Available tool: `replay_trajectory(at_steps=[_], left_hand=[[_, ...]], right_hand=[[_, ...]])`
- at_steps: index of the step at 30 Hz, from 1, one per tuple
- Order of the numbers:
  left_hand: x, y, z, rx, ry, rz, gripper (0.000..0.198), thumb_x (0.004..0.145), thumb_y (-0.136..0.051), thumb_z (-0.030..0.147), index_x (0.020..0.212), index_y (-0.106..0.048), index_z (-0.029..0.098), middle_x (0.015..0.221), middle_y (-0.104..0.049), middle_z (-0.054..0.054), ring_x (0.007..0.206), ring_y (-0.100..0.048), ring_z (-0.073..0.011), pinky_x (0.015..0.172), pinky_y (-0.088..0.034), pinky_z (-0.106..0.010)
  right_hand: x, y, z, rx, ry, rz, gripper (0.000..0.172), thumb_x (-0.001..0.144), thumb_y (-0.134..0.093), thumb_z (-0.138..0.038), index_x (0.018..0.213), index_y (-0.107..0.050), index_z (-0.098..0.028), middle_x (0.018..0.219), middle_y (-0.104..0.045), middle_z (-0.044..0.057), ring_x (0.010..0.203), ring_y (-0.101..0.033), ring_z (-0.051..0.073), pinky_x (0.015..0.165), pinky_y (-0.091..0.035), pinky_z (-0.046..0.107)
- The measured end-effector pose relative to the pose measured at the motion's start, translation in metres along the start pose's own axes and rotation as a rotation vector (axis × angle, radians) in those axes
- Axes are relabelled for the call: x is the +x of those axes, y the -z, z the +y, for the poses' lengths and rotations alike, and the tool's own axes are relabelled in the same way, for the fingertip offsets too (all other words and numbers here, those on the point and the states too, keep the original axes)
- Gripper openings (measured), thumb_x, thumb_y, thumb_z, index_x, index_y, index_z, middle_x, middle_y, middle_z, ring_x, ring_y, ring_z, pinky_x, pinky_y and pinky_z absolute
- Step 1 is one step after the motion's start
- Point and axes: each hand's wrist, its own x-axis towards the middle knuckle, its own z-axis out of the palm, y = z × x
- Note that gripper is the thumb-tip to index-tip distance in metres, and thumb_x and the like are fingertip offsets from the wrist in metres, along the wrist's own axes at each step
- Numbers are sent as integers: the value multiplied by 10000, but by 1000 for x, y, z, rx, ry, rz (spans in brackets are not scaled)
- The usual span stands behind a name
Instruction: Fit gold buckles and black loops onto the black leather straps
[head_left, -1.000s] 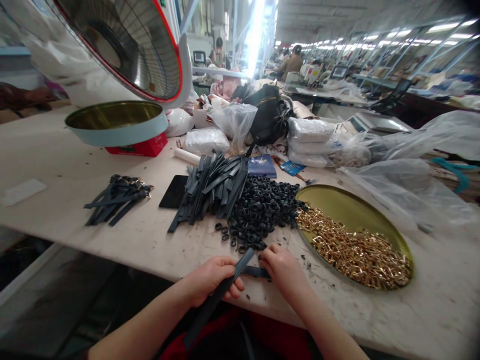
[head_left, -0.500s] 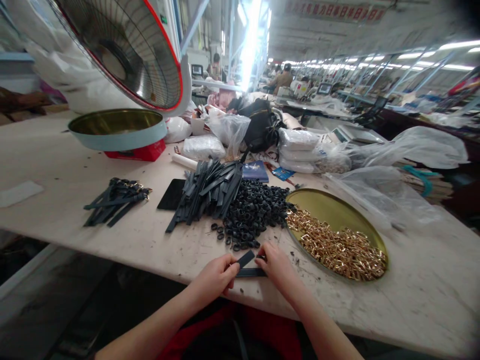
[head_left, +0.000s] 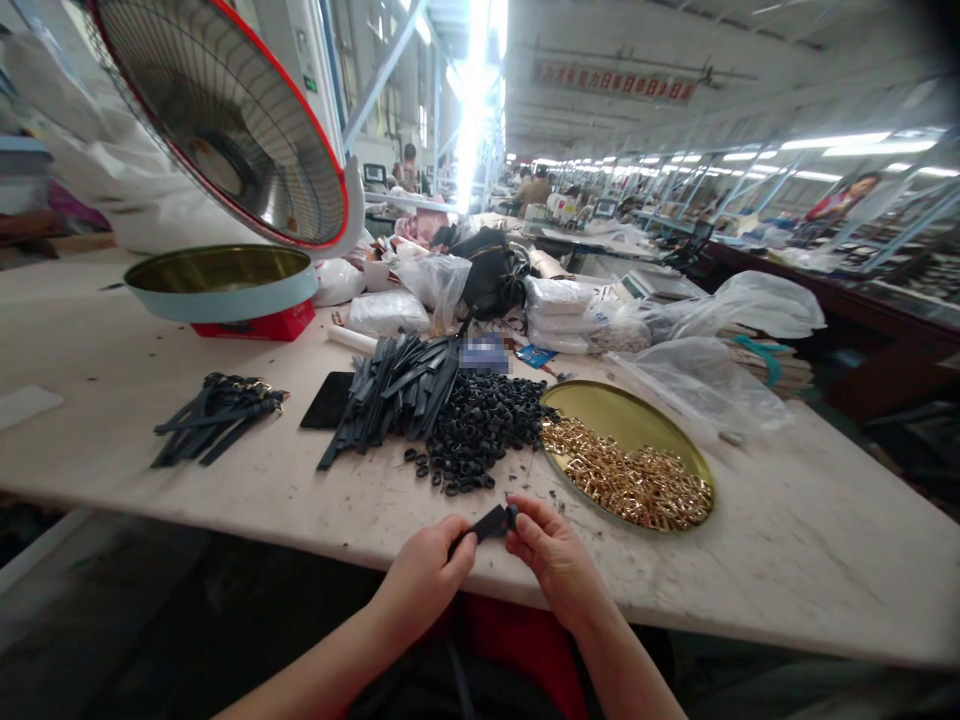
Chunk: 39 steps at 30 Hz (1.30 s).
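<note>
My left hand (head_left: 429, 562) is closed around a dark strap (head_left: 489, 523), whose free end points up and to the right. At that end my right hand (head_left: 556, 560) pinches a small black loop (head_left: 511, 516) between thumb and fingers. The loop is at the strap's tip; whether it is around it I cannot tell. Just beyond my hands is a heap of black loops (head_left: 484, 430), with a pile of loose dark straps (head_left: 397, 385) to its left. Gold-coloured metal buckles (head_left: 637, 485) fill the near part of a round gold tray (head_left: 626, 405) on the right.
A bundle of straps with metal fittings (head_left: 217, 415) lies at the left, near a flat black pad (head_left: 324, 400). Behind stand a round tin (head_left: 221, 300) on a red base and a large red-rimmed fan heater (head_left: 225, 130). Plastic bags (head_left: 709, 380) cover the back right.
My hands have brought the loop and the strap's end together. The strap's lower length, seen before beneath my fingers, no longer shows. The whole view has shifted slightly.
</note>
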Motion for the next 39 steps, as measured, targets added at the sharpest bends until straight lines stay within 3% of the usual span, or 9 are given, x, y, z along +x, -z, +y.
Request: replay_trajectory(at_steps=[6, 12, 18, 21, 23, 26, 29, 36, 39], left_hand=[[-7, 0, 6, 52, 3, -38, 230, 837, -340, 259, 729, -527, 183, 625, -542, 15, 604, -507, -131, 561, -331, -209], [-2, 2, 10, 155, -15, -154, 226, 837, -347, 256, 765, -553, 196, 739, -613, -19, 705, -560, -166, 633, -358, -235], [14, -9, 4, -103, 13, -171, 344, 871, -291, 382, 1134, -402, 190, 889, -624, -32, 810, -563, -169, 726, -389, -253], [27, -9, -3, -151, 13, -181, 324, 857, -298, 400, 968, -504, 176, 841, -606, -32, 780, -543, -169, 702, -390, -244], [37, -8, -9, -134, 68, -171, 349, 847, -281, 418, 819, -524, 170, 706, -560, -13, 678, -513, -162, 614, -377, -236], [51, -8, -21, -120, 141, -158, 368, 832, -269, 446, 719, -494, 178, 564, -432, 32, 564, -438, -140, 509, -317, -222], [59, -13, -27, -143, 140, -161, 358, 832, -268, 447, 700, -473, 185, 540, -376, 46, 556, -413, -133, 487, -288, -214], [61, -8, -15, -131, 138, -194, 320, 835, -293, 419, 708, -471, 185, 556, -408, 40, 566, -421, -131, 497, -296, -218], [61, -4, -3, -145, 106, -171, 309, 840, -307, 400, 700, -472, 180, 580, -443, 38, 577, -431, -122, 519, -314, -215]], right_hand=[[-7, 3, 6, 17, -14, -18, 305, 562, -766, -308, 819, -653, -189, 777, -650, -9, 624, -570, 89, 674, -459, 256], [-10, 6, 4, -313, 107, -155, 231, 649, -701, -320, 795, -626, -158, 591, -597, -28, 559, -518, 98, 595, -406, 235], [-3, -7, 16, -312, 103, -225, 257, 647, -681, -388, 716, -580, -162, 588, -556, -38, 538, -481, 92, 549, -381, 224], [10, 4, 15, -467, 143, -273, 266, 682, -638, -405, 799, -590, -172, 675, -594, -11, 615, -533, 128, 588, -413, 247], [24, 23, -1, -731, 256, -192, 221, 731, -592, -355, 873, -588, -185, 770, -615, 14, 715, -562, 157, 661, -427, 272], [53, 59, -41, -1303, 485, 184, 151, 791, -489, -252, 875, -591, -180, 855, -593, 60, 775, -550, 181, 711, -401, 299], [82, 84, -74, -1632, 483, 322, 100, 748, -514, -171, 762, -613, -171, 834, -574, 86, 773, -540, 206, 706, -365, 314], [87, 82, -87, -1496, 450, 229, 170, 805, -463, -262, 713, -576, -174, 757, -585, 52, 715, -534, 174, 649, -374, 284], [64, 61, -81, -1121, 292, 27, 237, 808, -465, -375, 718, -559, -177, 641, -572, 5, 592, -512, 137, 559, -388, 255]])
